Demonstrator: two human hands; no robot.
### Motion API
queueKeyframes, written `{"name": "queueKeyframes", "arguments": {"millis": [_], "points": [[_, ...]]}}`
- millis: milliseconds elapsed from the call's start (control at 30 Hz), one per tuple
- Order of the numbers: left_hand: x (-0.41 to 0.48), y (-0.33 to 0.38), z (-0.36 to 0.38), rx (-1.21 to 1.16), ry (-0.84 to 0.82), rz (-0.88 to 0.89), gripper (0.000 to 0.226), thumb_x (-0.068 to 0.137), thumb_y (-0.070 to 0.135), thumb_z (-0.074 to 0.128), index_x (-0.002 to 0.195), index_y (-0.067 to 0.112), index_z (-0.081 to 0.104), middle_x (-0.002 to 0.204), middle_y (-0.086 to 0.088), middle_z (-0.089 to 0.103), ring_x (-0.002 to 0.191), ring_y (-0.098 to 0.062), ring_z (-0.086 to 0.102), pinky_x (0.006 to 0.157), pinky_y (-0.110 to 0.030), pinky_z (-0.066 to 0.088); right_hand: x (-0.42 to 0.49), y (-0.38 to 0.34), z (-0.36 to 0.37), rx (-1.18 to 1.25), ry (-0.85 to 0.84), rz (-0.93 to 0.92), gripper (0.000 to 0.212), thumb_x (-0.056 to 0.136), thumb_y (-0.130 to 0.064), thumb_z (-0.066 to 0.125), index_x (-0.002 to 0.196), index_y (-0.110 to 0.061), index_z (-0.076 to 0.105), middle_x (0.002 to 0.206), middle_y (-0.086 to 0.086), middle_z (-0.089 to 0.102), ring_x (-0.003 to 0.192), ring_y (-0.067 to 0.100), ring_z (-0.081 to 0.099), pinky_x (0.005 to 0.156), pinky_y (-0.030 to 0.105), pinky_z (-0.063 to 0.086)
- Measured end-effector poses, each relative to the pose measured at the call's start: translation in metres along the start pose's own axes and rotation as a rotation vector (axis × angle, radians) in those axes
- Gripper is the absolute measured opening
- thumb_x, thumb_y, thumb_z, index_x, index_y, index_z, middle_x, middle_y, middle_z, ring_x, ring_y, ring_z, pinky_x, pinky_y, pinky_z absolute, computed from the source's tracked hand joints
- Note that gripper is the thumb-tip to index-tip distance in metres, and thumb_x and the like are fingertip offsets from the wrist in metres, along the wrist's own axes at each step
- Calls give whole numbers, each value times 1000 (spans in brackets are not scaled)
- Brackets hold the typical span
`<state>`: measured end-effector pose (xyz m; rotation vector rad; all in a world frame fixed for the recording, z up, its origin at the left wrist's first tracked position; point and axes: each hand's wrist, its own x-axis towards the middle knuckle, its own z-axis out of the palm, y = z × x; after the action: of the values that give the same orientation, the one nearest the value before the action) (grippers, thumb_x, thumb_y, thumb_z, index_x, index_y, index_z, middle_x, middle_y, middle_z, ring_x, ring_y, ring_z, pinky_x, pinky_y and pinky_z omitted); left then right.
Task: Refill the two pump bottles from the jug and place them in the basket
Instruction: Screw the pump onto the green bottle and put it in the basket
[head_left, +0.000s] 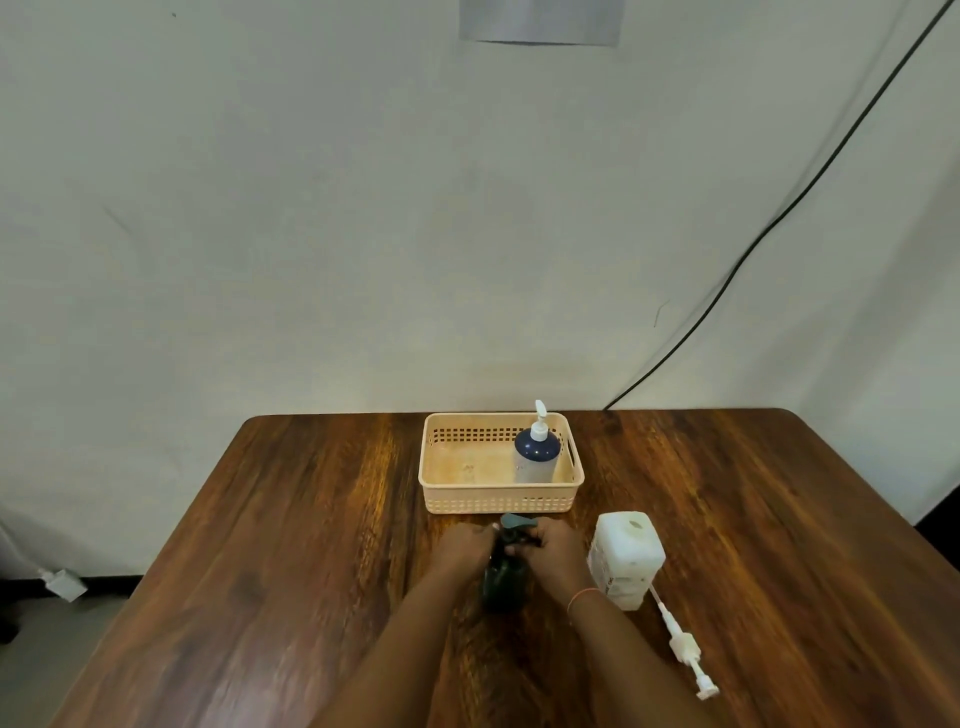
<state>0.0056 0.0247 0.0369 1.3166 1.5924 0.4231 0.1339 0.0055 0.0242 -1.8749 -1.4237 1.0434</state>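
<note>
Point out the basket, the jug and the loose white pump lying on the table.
basket (500, 503): head view, on its near front wall.
jug (627, 558): head view, on the middle of its white body.
loose white pump (683, 647): head view, on its collar, partway along the stem.

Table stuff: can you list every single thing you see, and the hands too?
table: one, brown wood, under everything
basket: one, peach, far middle of table
pump bottle: one, dark blue top with white pump, upright in basket's right end
dark bottle: one, dark green, near the basket's front, between both hands
jug: one, white, right of the hands
loose pump: one, white, lying right of jug
cable: one, black, on wall
left hand: on the dark bottle's top
right hand: on the dark bottle's top
</note>
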Motion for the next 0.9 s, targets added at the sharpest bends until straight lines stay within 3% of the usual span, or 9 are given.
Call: {"name": "queueKeyframes", "arguments": {"millis": [100,267,400,500,567,633,667,767,900], "points": [[1,-10,1,-11,-40,22,32,98,27,40,97,11,68,104,-8,66,86,-14,60,68,-24,45,2,3,3,-11,24,-17,34,81,-16,67,114,-11,60,120,7,64,114,24,56,97,33,43],[4,-27,1,105,-143,143,36,92,14,48,124,28,58,119,1,62,105,-11,56,76,-19,46,3,7,6,-39,24,-65,32,83,-17,65,114,-8,61,119,6,61,114,22,55,96,29,43],[5,-31,7,434,7,231,35,85,30,62,120,31,59,116,2,55,105,-14,51,85,-25,45,4,12,8,-32,91,-80,28,78,-22,70,103,-14,62,112,5,64,106,20,58,87,25,46],[4,-31,12,440,75,268,26,85,30,59,111,27,64,112,0,59,98,-12,54,82,-24,46,4,12,10,-72,103,-103,25,69,-24,78,83,-22,57,96,-2,58,95,16,58,68,13,42],[4,-28,14,407,93,250,22,86,27,59,107,23,65,110,1,62,96,-11,57,83,-25,50,3,13,9,-51,51,-107,38,67,-21,80,96,-23,56,101,-5,53,97,12,55,73,15,46],[4,-25,14,357,107,217,23,85,22,61,108,21,64,108,3,64,97,-10,59,87,-28,52,3,17,7,32,-9,-120,62,73,-11,75,127,-25,48,116,-2,52,107,14,53,93,28,50],[4,-24,14,340,103,214,25,85,20,61,110,22,63,108,4,65,99,-10,59,89,-28,52,3,19,6,45,-25,-128,62,77,-8,70,131,-27,46,121,0,52,112,17,53,100,32,47],[3,-24,15,275,82,201,32,86,14,59,116,24,60,109,5,65,101,-9,59,88,-24,48,3,24,8,54,43,-121,37,82,-9,64,114,-27,61,122,0,57,114,20,54,102,36,46],[4,-23,11,192,77,117,19,82,16,66,100,20,65,93,8,63,87,-6,59,70,-17,47,5,21,12,20,92,-69,23,73,-14,74,77,-28,56,99,-6,58,95,14,58,77,18,48]]}}
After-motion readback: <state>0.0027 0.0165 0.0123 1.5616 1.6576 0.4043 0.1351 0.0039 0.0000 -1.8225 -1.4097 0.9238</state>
